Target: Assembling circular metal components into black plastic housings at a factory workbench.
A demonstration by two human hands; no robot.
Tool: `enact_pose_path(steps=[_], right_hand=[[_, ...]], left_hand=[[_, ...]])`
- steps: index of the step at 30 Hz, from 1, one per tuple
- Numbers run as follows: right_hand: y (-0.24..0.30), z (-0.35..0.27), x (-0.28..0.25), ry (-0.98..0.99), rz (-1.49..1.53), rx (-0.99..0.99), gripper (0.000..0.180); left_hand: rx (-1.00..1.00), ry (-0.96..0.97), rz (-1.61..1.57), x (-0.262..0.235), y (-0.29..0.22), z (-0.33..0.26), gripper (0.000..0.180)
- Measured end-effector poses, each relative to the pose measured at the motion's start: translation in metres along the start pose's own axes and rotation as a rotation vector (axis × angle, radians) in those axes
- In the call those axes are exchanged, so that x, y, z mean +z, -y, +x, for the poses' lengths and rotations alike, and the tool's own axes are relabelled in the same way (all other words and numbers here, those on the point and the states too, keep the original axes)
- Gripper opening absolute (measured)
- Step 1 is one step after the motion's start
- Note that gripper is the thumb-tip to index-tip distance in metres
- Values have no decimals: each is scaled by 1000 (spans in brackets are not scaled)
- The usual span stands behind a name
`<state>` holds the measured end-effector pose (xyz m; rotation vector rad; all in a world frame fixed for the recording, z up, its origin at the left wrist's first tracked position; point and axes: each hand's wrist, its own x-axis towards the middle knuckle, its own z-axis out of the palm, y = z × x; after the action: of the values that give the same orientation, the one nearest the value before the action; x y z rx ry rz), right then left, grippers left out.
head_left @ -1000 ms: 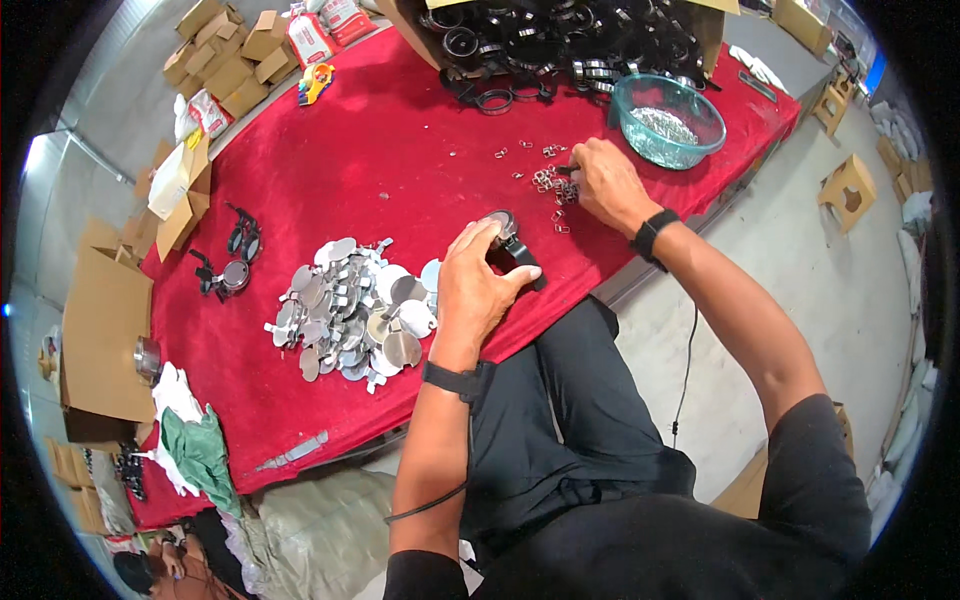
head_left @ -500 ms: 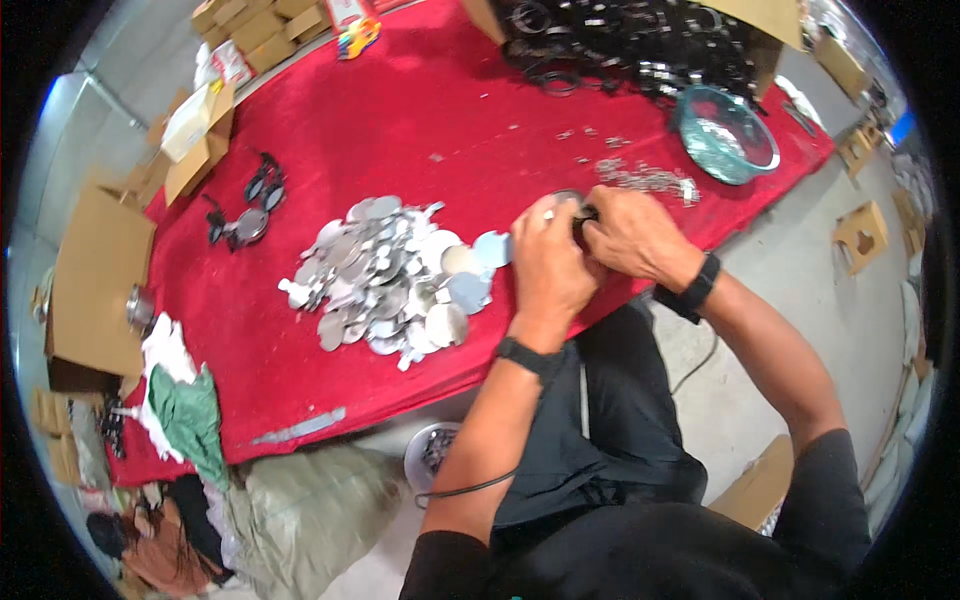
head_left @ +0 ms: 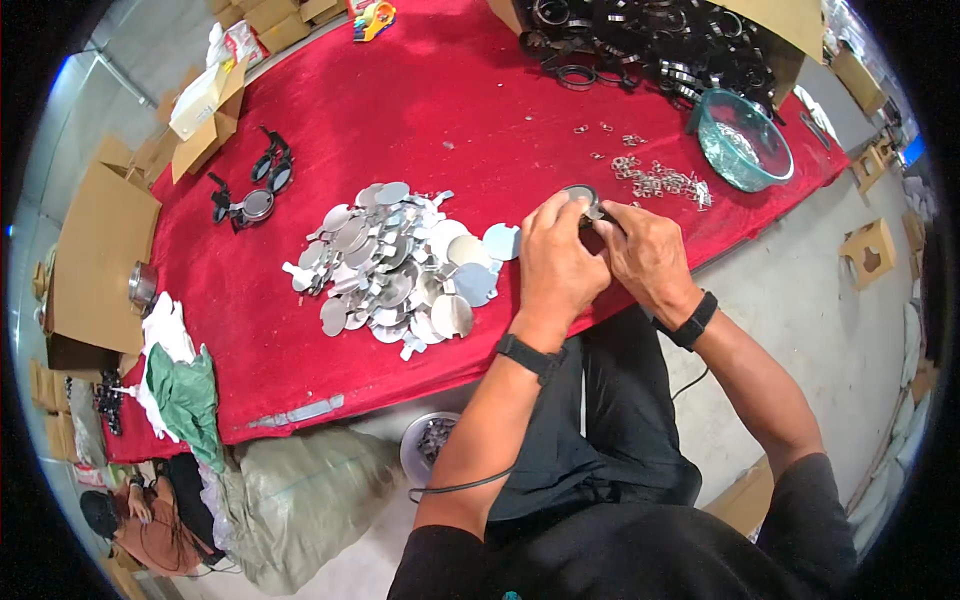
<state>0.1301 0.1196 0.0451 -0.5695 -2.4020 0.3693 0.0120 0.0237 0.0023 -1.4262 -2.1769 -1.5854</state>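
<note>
Over the near right part of the red-covered table, my left hand (head_left: pixel 561 258) is closed around a black-rimmed round piece (head_left: pixel 581 192). Its glossy round end sticks out past my fingertips; the rest is hidden in my grip. My right hand (head_left: pixel 648 252) pinches the right side of the same piece between thumb and fingers. Close to my left hand lies a heap of flat metal discs with tabs (head_left: pixel 395 270), one bluish disc (head_left: pixel 501 241) nearly touching that hand. Small metal clips (head_left: pixel 660 182) are scattered beyond my right hand.
A teal plastic bowl (head_left: pixel 742 172) stands at the right edge, near a carton of black rings (head_left: pixel 670 45). Black goggles (head_left: pixel 250 206) lie on the left. Cloths (head_left: pixel 183 400) hang over the front left edge. A person (head_left: pixel 155 530) sits low at the left.
My right hand has turned and its fingers have loosened from a fist to a fingertip hold on the round piece. The view has shifted slightly; my left hand keeps its grip.
</note>
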Motion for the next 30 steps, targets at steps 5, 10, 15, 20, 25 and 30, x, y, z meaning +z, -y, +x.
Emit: enact_pose_path(steps=[5, 10, 15, 20, 25, 30], right_hand=[[-66, 14, -14, -11, -156, 2, 25], [-49, 39, -33, 23, -156, -94, 43], [-2, 31, -23, 378, 63, 155, 58], [1, 98, -19, 297, -50, 13, 29], [76, 190, 60, 451, -150, -124, 24], [142, 205, 132, 303, 607, -292, 58]], left_hand=[[9, 19, 27, -3, -12, 4, 59], [-4, -6, 64, -4, -7, -1, 72], [-59, 2, 38, -4, -2, -8, 86], [-239, -112, -53, -1, -13, -9, 107], [-265, -57, -2, 3, -4, -7, 93], [-86, 54, -67, -6, 2, -9, 49]])
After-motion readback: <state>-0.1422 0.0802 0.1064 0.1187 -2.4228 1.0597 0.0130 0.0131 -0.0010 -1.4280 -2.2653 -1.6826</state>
